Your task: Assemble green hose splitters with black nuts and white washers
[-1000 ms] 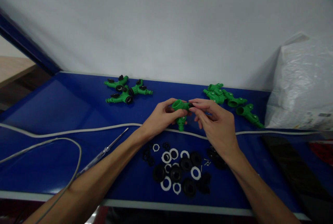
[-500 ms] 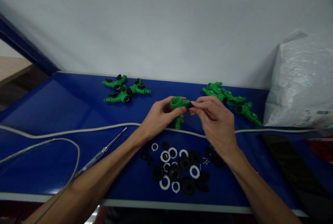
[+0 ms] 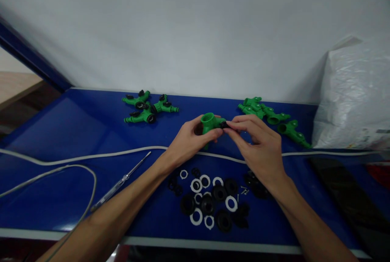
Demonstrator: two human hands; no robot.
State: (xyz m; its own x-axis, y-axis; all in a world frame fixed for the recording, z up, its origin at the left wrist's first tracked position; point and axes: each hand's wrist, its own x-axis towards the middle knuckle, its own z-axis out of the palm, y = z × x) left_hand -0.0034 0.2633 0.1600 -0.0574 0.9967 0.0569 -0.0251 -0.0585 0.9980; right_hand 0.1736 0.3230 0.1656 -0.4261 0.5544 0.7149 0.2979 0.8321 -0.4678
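Note:
My left hand (image 3: 195, 137) is closed around a green Y-shaped hose splitter (image 3: 209, 120), its wide round mouth facing up. The fingers partly cover its lower branch. At the end of the other branch sits a small black part (image 3: 224, 124), which my right hand (image 3: 258, 140) pinches between thumb and fingertips. Whether this part is a ring or a cap I cannot tell. Below the hands lie white notched rings (image 3: 231, 204), black round collars (image 3: 223, 220), small black rings (image 3: 178, 190) and several screws (image 3: 244, 191).
Several green splitters with black fittings (image 3: 141, 115) lie at the back left, bare green bodies (image 3: 291, 132) at the back right. A screwdriver (image 3: 124, 178) and a pale cable (image 3: 115, 154) cross the blue table (image 3: 39, 201). A plastic-wrapped package (image 3: 353, 99) and a black slab (image 3: 344, 197) are at right.
The splitter has tilted a little in my left hand, and its lower branch is more hidden. My right hand has shifted slightly right, still pinching the black part. The whole view has moved slightly.

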